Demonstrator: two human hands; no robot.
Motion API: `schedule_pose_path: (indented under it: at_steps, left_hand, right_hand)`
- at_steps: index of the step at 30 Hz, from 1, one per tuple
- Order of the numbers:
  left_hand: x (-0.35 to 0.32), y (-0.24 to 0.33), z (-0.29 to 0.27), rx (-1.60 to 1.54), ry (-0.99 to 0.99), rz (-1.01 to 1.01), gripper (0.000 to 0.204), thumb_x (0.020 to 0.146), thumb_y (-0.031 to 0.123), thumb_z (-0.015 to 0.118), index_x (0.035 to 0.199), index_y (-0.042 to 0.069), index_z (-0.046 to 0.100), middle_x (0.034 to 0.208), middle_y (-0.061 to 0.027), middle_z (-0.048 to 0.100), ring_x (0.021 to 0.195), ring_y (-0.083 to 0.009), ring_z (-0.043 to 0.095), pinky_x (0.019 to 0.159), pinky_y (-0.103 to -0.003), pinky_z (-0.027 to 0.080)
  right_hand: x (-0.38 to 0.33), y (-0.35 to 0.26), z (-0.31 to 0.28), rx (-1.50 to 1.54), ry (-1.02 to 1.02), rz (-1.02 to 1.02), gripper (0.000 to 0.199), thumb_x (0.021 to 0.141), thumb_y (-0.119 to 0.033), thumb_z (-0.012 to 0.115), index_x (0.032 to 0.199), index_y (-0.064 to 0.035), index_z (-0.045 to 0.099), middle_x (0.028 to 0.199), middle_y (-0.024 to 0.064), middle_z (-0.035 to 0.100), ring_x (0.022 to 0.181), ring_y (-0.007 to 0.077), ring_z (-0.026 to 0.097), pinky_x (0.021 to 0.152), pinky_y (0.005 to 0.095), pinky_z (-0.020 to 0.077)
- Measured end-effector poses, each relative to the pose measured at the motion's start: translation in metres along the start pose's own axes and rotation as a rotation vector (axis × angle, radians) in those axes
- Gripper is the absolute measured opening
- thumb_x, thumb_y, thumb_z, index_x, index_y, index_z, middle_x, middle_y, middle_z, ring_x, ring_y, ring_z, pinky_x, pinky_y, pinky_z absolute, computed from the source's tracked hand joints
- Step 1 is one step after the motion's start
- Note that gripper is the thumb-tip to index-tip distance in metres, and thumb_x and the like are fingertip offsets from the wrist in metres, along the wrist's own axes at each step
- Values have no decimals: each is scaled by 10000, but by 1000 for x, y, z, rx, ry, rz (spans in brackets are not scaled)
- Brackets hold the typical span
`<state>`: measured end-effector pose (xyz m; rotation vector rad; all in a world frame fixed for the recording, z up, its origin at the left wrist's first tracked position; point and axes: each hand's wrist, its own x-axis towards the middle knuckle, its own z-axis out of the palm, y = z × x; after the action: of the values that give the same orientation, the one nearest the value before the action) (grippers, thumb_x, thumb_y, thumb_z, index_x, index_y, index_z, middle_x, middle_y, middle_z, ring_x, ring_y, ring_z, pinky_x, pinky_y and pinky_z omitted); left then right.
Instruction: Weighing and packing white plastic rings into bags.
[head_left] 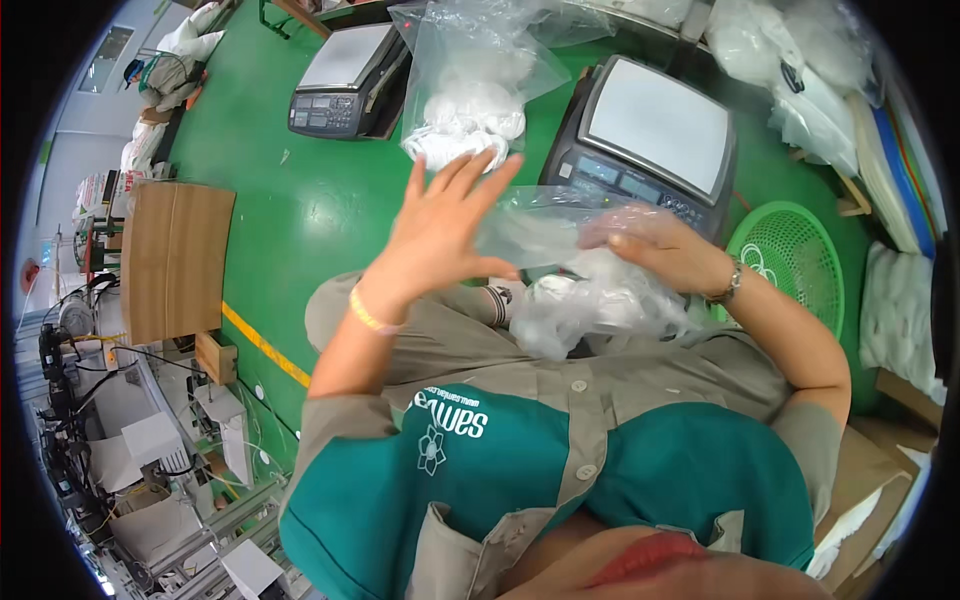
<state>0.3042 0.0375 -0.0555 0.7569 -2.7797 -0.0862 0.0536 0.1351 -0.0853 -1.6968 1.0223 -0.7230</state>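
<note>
The clear bag (620,305) over the lap (430,345) is apparently being arranged — left hand (440,232) spread and empty, right hand (678,252) against the bag, grip unclear — and the next move likely calls for both hands on it.

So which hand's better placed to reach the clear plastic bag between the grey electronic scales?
Likely the left hand: open, nearer that bag; the right hand holds another clear plastic bag.

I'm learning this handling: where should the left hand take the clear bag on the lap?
Probably grip the clear bag by its loose left film, from the left: it spreads toward the open left hand, away from the bulging white contents; the right hand occupies the right side.
</note>
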Motion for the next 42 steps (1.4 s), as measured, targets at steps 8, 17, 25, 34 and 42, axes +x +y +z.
schedule_pose_path:
  at_steps: [8,17,25,34,42]
  left_hand:
    - [-22,0,-16,-9,-524,-427,252,757,270,618,664,36,636,1027,-86,595,921,-291,550,770,-364,440]
    - [27,66,-2,-1444,-237,322,503,890,450,357,920,44,653,1365,-182,346,1338,-321,159,1067,-482,1]
    - [52,55,49,-1799,-135,-175,680,767,-81,541,1375,86,286,1324,-2,380,847,-72,508,694,-252,475]
    - [39,80,58,-1658,-484,44,312,705,111,706,964,11,564,739,-33,565,635,-99,558,562,-232,455]
    - [35,82,41,-1999,-505,-214,211,794,143,625,916,40,486,637,-52,539,497,-125,520,481,-249,441]
  right_hand:
    - [-9,-14,-12,894,404,-109,510,929,-396,352,1242,-3,440,1309,165,427,1219,256,378,1015,370,256]
    - [4,29,-18,746,482,386,363,905,-437,416,819,-97,508,516,-42,325,502,79,335,529,227,300]
    - [-23,-34,-37,-256,617,-172,97,731,-151,524,758,-58,536,1010,105,523,964,218,469,864,315,343]
    - [-16,-57,-5,-503,354,-120,191,723,-88,588,885,-75,489,1163,153,505,1054,330,485,871,398,365]
    - [-16,-35,-17,87,162,0,286,865,-256,515,1014,-18,571,824,66,599,734,105,560,654,257,443]
